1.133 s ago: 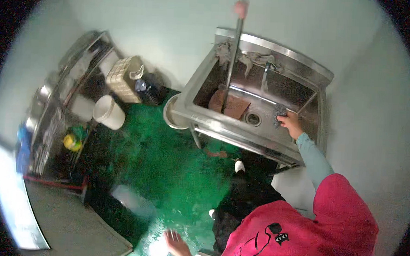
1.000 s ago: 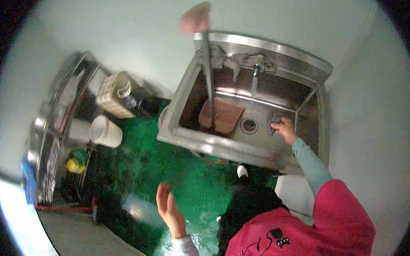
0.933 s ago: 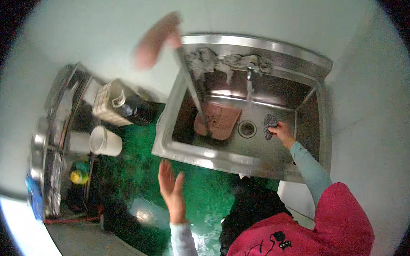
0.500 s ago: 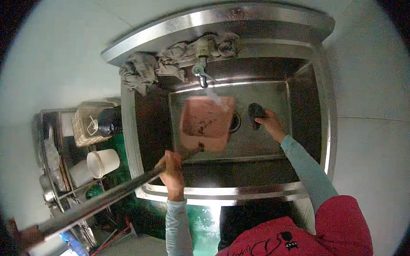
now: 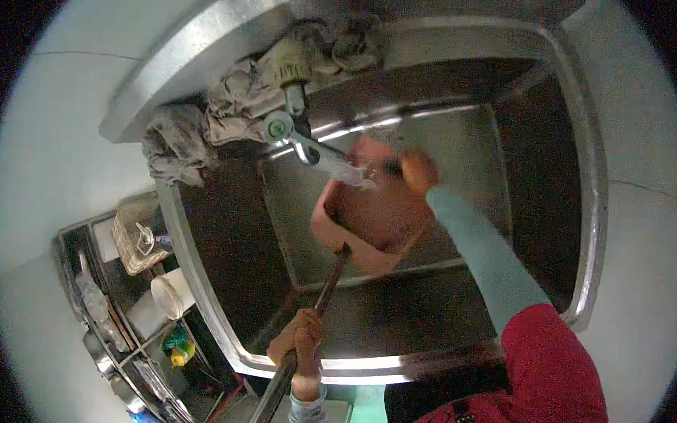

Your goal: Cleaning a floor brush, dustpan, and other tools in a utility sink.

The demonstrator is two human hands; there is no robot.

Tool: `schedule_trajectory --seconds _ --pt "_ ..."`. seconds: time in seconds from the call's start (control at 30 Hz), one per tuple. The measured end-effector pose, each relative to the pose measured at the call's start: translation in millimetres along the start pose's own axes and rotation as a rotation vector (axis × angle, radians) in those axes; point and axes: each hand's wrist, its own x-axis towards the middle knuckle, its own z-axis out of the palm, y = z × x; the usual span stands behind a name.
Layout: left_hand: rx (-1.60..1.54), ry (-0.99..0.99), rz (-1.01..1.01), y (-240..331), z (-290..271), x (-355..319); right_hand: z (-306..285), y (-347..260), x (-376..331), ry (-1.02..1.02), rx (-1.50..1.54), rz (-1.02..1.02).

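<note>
A pink long-handled dustpan [image 5: 367, 255] lies tilted in the metal sink [image 5: 478, 246]. My left hand [image 5: 299, 341] is wrapped round its pole handle [image 5: 331, 284] by the sink's front rim. My right hand [image 5: 419, 172], smeared by motion, is at the pan's far right side with a dark scrubber [image 5: 392, 167] in its fingers. Whether the scrubber presses on the pan is hard to tell. Water [image 5: 348, 171] streams from the tap [image 5: 304, 137] over the pan's upper left part.
Crumpled grey cloths [image 5: 177, 142] lie along the sink's back ledge, around the tap. Left of the sink stands a rack [image 5: 144, 347] with a wicker basket [image 5: 134, 235], a white tub [image 5: 172, 293] and metal pans. The sink's raised metal rim [image 5: 581, 186] surrounds the work.
My right hand has moved left with the scrubber, from the sink floor to the dustpan. The dustpan has turned and tilted, and its handle now slants more steeply. The view has shifted closer.
</note>
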Motion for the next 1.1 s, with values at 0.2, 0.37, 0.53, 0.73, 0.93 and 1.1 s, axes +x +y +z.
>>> schedule_trajectory --seconds 0.2,0.37,0.53,0.73,0.93,1.1 --pt "0.100 0.024 0.026 -11 -18 -10 65 -26 -18 0.014 -0.106 -0.362" --pt "0.134 -0.026 -0.018 0 -21 -4 47 -15 -50 0.199 0.183 -0.427" --pt "-0.003 0.339 -0.210 71 11 49 -14 2 -67 -0.031 -0.135 -0.330" --pt "0.089 0.033 -0.174 162 33 93 -87 16 -125 0.243 -0.061 -0.327" --pt "0.079 -0.169 -0.215 196 52 88 -130 43 -175 0.070 0.020 -0.131" --pt "-0.009 -0.016 -0.090 174 66 79 -116 82 -189 0.253 0.125 -0.164"
